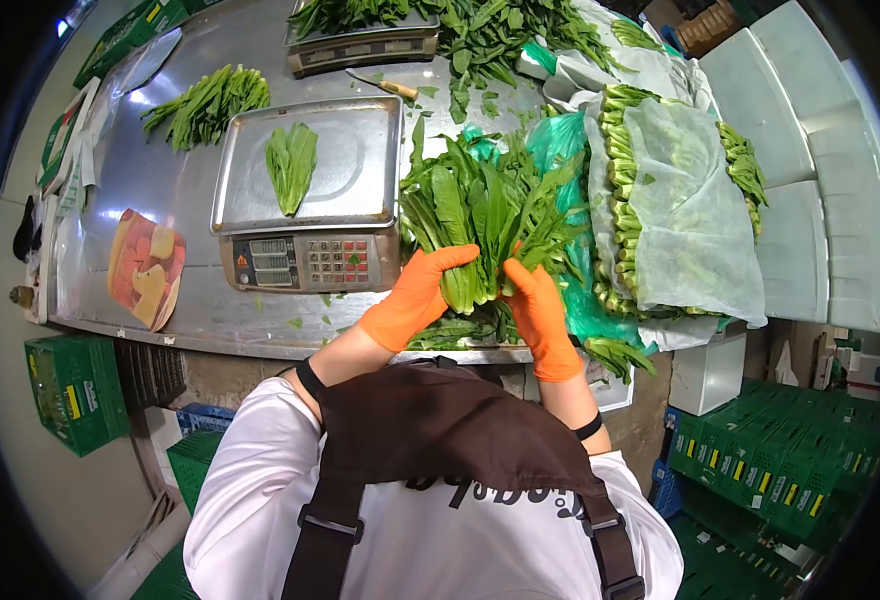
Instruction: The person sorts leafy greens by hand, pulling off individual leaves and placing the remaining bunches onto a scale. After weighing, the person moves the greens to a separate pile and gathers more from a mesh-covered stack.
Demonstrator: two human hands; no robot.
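Observation:
Both of my hands wear orange gloves and are at a pile of long-leaved greens (490, 200) near the table's front edge. My left hand (415, 295) is closed round the lower end of a bunch of leafy greens (468, 283), its thumb lying across the front. Just right of that bunch, my right hand (543, 320) has its thumb and fingers closed on leafy greens, with the fingertips partly hidden by leaves. To the left, a small cluster of leaves (291, 168) lies on the steel pan of a digital scale (310, 262).
A tied-looking bundle of greens (222, 105) lies at the left. Behind are a wooden-handled knife (397, 89) and a second scale (362, 55). Stacked greens under white cloth (695, 200) stand right, beside green plastic (580, 270). Green crates (780, 460) are on the floor.

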